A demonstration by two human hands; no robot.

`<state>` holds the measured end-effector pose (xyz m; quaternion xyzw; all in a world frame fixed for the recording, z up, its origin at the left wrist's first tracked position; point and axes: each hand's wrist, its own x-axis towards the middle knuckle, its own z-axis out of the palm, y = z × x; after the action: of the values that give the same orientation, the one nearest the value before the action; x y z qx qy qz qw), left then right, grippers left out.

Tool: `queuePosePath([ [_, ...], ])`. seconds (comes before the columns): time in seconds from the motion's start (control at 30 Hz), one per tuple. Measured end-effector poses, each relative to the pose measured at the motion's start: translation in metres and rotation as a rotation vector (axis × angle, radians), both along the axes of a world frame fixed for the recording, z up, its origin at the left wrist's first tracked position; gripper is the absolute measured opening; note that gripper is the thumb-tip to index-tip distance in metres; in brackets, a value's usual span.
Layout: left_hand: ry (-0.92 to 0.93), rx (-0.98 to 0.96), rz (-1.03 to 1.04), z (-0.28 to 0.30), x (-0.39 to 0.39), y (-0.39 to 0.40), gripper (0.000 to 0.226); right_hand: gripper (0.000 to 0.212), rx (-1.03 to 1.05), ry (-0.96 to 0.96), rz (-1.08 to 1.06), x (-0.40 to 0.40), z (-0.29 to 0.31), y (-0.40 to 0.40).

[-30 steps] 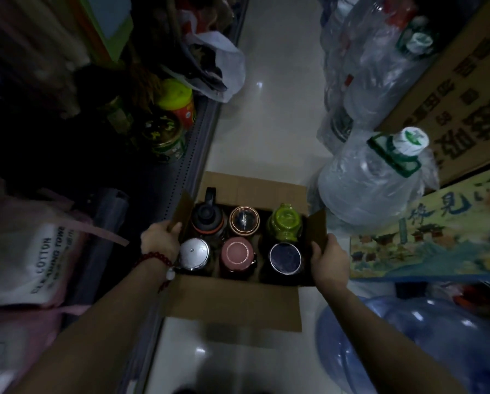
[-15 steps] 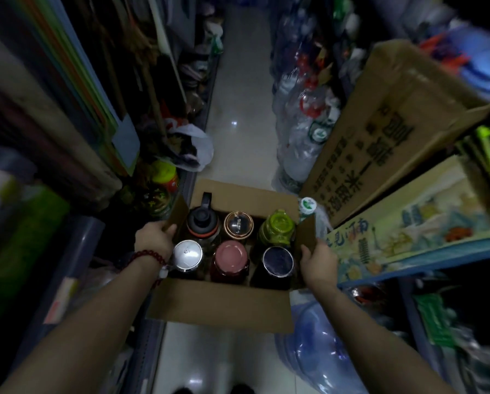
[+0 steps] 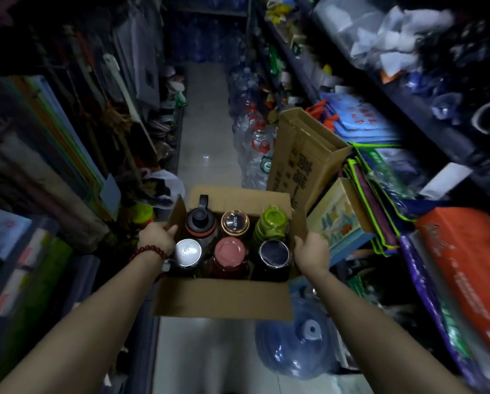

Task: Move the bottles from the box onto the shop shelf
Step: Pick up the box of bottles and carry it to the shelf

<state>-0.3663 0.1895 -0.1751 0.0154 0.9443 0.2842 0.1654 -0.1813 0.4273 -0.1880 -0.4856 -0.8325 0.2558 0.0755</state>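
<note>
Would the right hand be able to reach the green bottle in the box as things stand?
Probably yes: the green bottle stands uncovered in the box's far right corner, near the right hand. That hand grips the box's side, though, and must let go first.

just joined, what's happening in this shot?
A person stands in a narrow shop aisle holding an open cardboard box, left hand gripping its left flap, right hand its right side. Six bottles stand upright inside in two rows of three, lids up. None has been taken out yet. Crowded shelves run along both sides.
</note>
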Motion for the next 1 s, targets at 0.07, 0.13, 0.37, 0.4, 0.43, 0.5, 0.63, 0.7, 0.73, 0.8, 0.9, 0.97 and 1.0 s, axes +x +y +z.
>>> queuePosePath([
  [0.07, 0.013, -0.039, -0.062, 0.006, 0.008, 0.005, 0.036, 0.029, 0.006, 0.003, -0.031, 0.015, 0.008, -0.002],
  [0.13, 0.02, -0.09, -0.136, 0.009, 0.012, 0.01, 0.037, 0.029, 0.001, -0.014, -0.074, 0.032, 0.012, -0.005],
  [0.37, -0.04, -0.138, -0.369, 0.0, 0.016, 0.044, 0.04, 0.026, -0.053, -0.023, -0.266, 0.089, -0.008, -0.022],
  [0.4, -0.055, -0.139, -0.414, -0.002, 0.019, 0.051, 0.04, 0.026, -0.053, -0.025, -0.304, 0.096, -0.01, -0.026],
  [0.43, -0.073, -0.137, -0.461, -0.002, 0.022, 0.058, 0.039, 0.027, -0.056, -0.023, -0.349, 0.104, -0.011, -0.032],
  [0.5, -0.12, -0.105, -0.547, -0.002, 0.027, 0.072, 0.039, 0.03, -0.056, -0.028, -0.441, 0.119, -0.011, -0.042],
  [0.63, -0.144, -0.12, -0.749, 0.0, 0.041, 0.101, 0.039, 0.03, -0.075, -0.018, -0.64, 0.155, -0.012, -0.063],
  [0.7, -0.095, -0.132, -0.862, 0.0, 0.052, 0.117, 0.039, 0.03, -0.088, -0.005, -0.742, 0.174, -0.014, -0.076],
  [0.73, -0.066, -0.124, -0.916, 0.0, 0.06, 0.123, 0.038, 0.029, -0.096, 0.006, -0.798, 0.184, -0.017, -0.083],
  [0.8, -0.008, -0.112, -1.012, 0.0, 0.08, 0.134, 0.033, 0.029, -0.117, 0.034, -0.892, 0.207, -0.021, -0.098],
  [0.9, 0.032, -0.111, -1.117, -0.001, 0.117, 0.146, 0.03, 0.032, -0.126, 0.045, -1.003, 0.244, -0.024, -0.118],
  [0.97, 0.027, -0.125, -1.159, -0.005, 0.145, 0.15, 0.031, 0.031, -0.134, 0.046, -1.082, 0.27, -0.027, -0.134],
  [1.0, 0.011, -0.114, -1.162, -0.008, 0.16, 0.151, 0.029, 0.031, -0.128, 0.044, -1.117, 0.284, -0.028, -0.142],
])
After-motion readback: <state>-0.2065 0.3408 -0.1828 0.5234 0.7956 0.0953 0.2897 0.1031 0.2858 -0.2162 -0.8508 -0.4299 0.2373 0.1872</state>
